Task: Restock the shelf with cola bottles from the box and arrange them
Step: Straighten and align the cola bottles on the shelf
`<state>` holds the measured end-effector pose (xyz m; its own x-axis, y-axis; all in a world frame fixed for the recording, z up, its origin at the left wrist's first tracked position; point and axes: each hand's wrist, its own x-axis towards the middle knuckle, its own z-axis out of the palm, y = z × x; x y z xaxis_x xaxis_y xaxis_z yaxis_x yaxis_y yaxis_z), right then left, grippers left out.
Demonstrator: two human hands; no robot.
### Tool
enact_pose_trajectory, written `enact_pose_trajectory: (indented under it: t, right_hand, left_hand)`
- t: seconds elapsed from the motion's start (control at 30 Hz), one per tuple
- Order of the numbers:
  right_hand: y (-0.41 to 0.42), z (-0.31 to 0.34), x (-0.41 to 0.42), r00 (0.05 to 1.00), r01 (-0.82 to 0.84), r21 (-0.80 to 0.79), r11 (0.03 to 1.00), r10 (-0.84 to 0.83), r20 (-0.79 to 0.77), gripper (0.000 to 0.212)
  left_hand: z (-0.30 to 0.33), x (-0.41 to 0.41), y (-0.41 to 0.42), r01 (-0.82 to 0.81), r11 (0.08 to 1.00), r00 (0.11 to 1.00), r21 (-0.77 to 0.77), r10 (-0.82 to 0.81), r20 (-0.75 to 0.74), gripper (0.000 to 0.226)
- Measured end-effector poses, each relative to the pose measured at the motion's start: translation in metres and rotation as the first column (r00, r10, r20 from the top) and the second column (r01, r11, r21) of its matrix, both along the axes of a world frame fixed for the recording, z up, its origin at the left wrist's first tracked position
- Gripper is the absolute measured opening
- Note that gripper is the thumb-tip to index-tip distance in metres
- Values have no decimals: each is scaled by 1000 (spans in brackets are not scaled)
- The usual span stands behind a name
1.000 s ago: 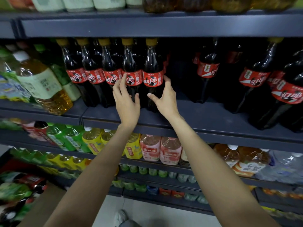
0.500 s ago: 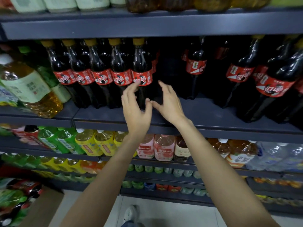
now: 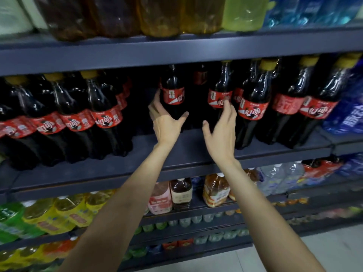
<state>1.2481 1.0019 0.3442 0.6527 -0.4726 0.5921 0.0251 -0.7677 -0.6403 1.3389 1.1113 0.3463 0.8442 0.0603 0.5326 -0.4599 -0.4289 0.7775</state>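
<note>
Head view, and both bare arms are up at the dark grey metal shelf [image 3: 149,146] where the cola sits. The left hand [image 3: 166,119] is spread wide around the lower body of a dark plastic cola bottle with a red label [image 3: 173,95] standing upright, set back in the gap in the middle of the row. Fingers reach round its left side, thumb out to the right; it cups the bottle loosely, and whether the grip has closed I cannot tell. That label carries a white swoosh and white characters, too blurred to read.

The right hand [image 3: 221,130] is open too, fingertips [image 3: 226,104] brushing the red label of the neighbouring dark cola bottle [image 3: 222,93], thumb hanging free below. Nothing is clamped there.

To the left, a front row of yellow-capped cola bottles [image 3: 76,114] stands shoulder to shoulder, red labels showing white script I cannot make out. To the right, another group of yellow-capped cola bottles [image 3: 284,103] with the same red wrap, label text illegible.

Far right, a blue-wrapped bottle with large pale characters [image 3: 351,112], unreadable. On the board above, amber and pale green bottle bases [image 3: 196,14]. Below, pink, brown and orange labelled drink bottles [image 3: 180,195], print too small to read.
</note>
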Motion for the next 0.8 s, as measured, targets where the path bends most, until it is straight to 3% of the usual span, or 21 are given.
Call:
enact_pose_trajectory:
  t: [0.2, 0.4, 0.7, 0.8]
  right_hand:
    - [5, -14, 26, 993, 116, 90, 989, -113, -43, 91]
    - [-1, -14, 38, 981, 195, 123, 973, -193, -26, 90]
    - [18, -10, 44, 982, -174, 124, 977, 182, -57, 92]
    - [28, -11, 54, 967, -242, 84, 967, 247, -63, 95]
  left_hand:
    - [-5, 13, -1, -49, 999, 999, 14, 49, 15, 87]
    - [-16, 13, 26, -84, 993, 996, 88, 82, 24, 87]
    - [-8, 51, 26, -204, 967, 978, 153, 209, -19, 74]
    - [-15, 73, 26, -252, 954, 968, 161, 249, 42, 75]
